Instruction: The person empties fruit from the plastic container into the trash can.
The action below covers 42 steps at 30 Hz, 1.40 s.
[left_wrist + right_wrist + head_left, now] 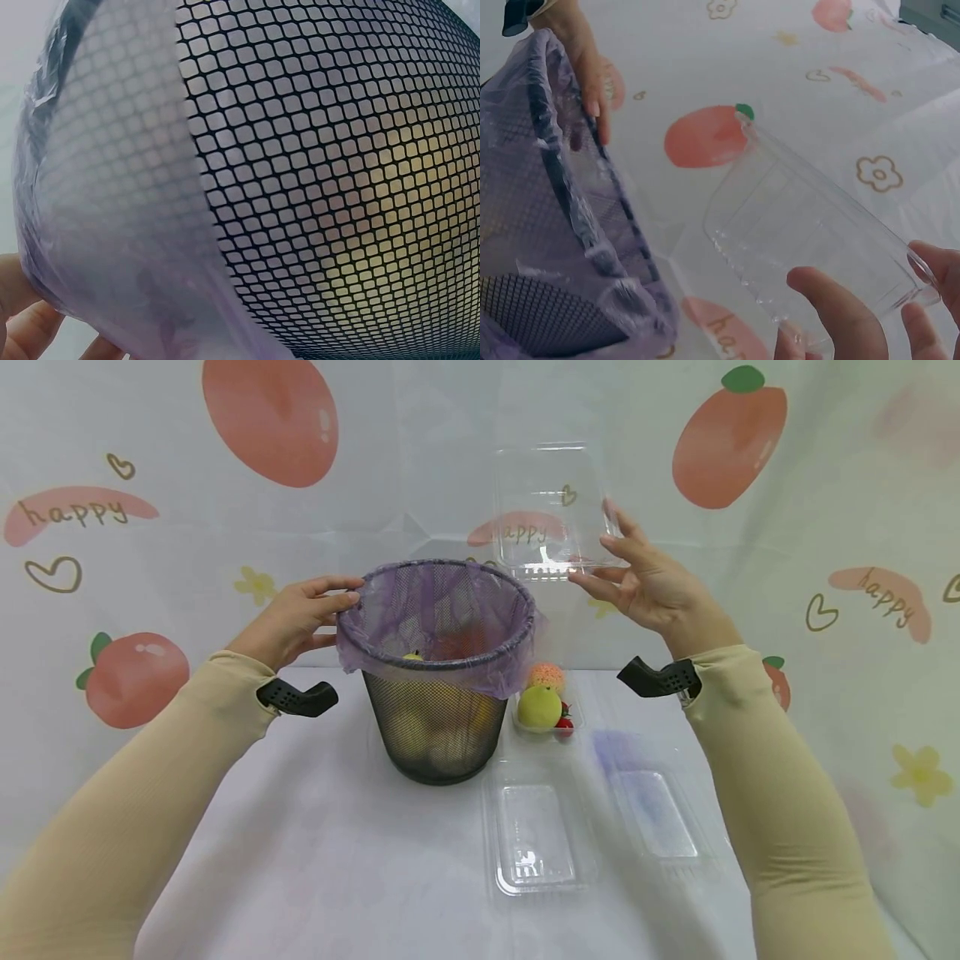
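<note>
My left hand (pixel 292 614) is at the left rim of a black mesh trash bin (pixel 442 727), its fingers holding the rim over the purple bag (pixel 517 672) that lines it. Yellowish shapes show through the mesh in the left wrist view. Right of the bin and above its rim, my right hand (pixel 648 577) grips a clear plastic container (pixel 551 502) by its right edge, thumb and fingers on its wall. The container is tilted up against the backdrop, and nothing shows inside it. In the right wrist view it hangs beside the lined rim.
Behind the bin's right side sits a clear tray (pixel 517 722) with a yellow-green fruit (pixel 539 707), an orange speckled ball (pixel 547 677) and red strawberries (pixel 564 724). Two more clear plastic containers lie on the white table: one in front (pixel 536 835), one farther right (pixel 660 814).
</note>
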Available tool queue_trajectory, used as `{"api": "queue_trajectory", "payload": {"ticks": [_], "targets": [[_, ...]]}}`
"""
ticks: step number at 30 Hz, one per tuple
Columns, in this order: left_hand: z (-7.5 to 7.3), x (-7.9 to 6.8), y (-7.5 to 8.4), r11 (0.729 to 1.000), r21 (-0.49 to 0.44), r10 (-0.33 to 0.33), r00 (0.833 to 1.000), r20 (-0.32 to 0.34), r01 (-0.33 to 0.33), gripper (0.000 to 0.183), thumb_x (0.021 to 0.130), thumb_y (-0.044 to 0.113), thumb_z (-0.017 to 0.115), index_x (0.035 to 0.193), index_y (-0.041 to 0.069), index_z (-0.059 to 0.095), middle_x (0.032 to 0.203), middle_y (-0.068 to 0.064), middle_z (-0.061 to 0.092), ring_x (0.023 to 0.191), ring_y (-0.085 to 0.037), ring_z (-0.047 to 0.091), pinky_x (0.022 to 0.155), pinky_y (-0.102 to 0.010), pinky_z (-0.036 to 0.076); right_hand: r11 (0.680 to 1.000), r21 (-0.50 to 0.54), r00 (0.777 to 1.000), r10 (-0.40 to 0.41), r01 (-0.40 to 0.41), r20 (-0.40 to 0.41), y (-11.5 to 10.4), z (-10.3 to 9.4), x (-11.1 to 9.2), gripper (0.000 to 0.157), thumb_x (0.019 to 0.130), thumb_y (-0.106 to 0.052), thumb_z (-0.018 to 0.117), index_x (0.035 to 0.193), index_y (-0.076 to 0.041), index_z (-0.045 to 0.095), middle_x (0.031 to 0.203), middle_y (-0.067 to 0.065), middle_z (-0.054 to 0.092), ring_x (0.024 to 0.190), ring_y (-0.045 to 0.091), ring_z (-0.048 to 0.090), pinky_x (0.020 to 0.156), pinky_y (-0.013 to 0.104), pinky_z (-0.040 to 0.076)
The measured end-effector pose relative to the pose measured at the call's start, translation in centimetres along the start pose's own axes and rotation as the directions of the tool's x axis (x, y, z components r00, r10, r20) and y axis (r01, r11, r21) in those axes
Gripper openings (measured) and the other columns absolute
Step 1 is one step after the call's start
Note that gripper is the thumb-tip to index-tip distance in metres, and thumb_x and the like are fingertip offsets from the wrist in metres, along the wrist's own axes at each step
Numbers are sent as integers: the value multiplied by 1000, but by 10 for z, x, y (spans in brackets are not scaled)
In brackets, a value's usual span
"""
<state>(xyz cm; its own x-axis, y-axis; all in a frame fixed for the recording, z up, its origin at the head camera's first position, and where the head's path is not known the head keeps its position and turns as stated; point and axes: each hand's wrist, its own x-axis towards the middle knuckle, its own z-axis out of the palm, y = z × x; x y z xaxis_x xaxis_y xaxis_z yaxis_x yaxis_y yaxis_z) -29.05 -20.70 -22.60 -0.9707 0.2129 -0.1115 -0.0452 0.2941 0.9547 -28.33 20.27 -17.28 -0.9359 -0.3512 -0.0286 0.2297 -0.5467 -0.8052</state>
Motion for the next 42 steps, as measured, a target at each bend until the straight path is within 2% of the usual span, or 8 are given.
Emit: {"api": "queue_trajectory", "payload": {"ticks": [8,16,19,22,26,30,37,42], "targets": [[-2,0,-1,1000,-6,2,1000,-2,-2,54,98,36,55,148,21,39,116,8,52,94,-3,58,83,-21,51,982,183,999,48,-46,-7,-10,-28,-13,49,96,0,53,129,-35,62,159,-5,-23,150,22,7,92,40,53],[-2,0,-2,1000,-3,10,1000,6,-10,55,98,37,56,148,21,39,119,8,52,96,-4,58,84,-22,50,964,257,997,78,-71,-19,-12,-65,-25,54,99,2,47,135,-37,56,159,-7,-23,148,17,15,98,40,49],[-2,1,-2,1000,-9,14,1000,7,-14,54,98,35,56,148,20,40,116,8,54,94,-4,59,83,-22,50,964,252,995,93,-83,-27,-9,-82,-29,52,100,2,45,134,-36,58,160,-5,-21,148,19,17,100,39,47],[-2,1,-2,1000,-9,12,1000,3,-12,54,98,35,56,147,20,40,115,8,54,93,-4,59,83,-22,51,964,248,992,116,-100,-50,-4,-101,-33,49,100,1,45,131,-34,61,160,-5,-19,144,26,30,101,38,45],[-1,0,-1,1000,-7,9,1000,2,-9,54,98,36,56,148,21,40,117,7,53,95,-4,59,84,-22,51,962,239,983,155,-128,-97,5,-131,-38,51,101,-1,45,134,-37,57,162,1,-8,121,38,55,101,35,45],[0,0,1,1000,-15,10,1000,4,-10,54,98,36,56,147,20,40,121,7,53,98,-3,59,85,-22,50,969,188,966,195,-163,-169,17,-162,-47,54,101,-2,46,137,-42,51,160,5,5,107,37,65,100,29,46],[1,0,1,1000,-12,-1,1000,-5,1,53,98,37,55,147,21,40,127,6,48,108,-8,54,89,-23,49,961,109,937,273,-255,-216,39,-206,-57,64,103,-5,43,148,-45,26,159,-1,-24,99,32,69,102,25,42],[2,0,1,1000,11,-8,1000,-19,8,54,98,39,55,147,23,40,131,4,45,115,-12,50,98,-31,45,952,-8,925,297,-307,-236,50,-225,-55,73,103,-2,39,153,-40,1,156,5,-30,93,27,70,106,27,40]]}}
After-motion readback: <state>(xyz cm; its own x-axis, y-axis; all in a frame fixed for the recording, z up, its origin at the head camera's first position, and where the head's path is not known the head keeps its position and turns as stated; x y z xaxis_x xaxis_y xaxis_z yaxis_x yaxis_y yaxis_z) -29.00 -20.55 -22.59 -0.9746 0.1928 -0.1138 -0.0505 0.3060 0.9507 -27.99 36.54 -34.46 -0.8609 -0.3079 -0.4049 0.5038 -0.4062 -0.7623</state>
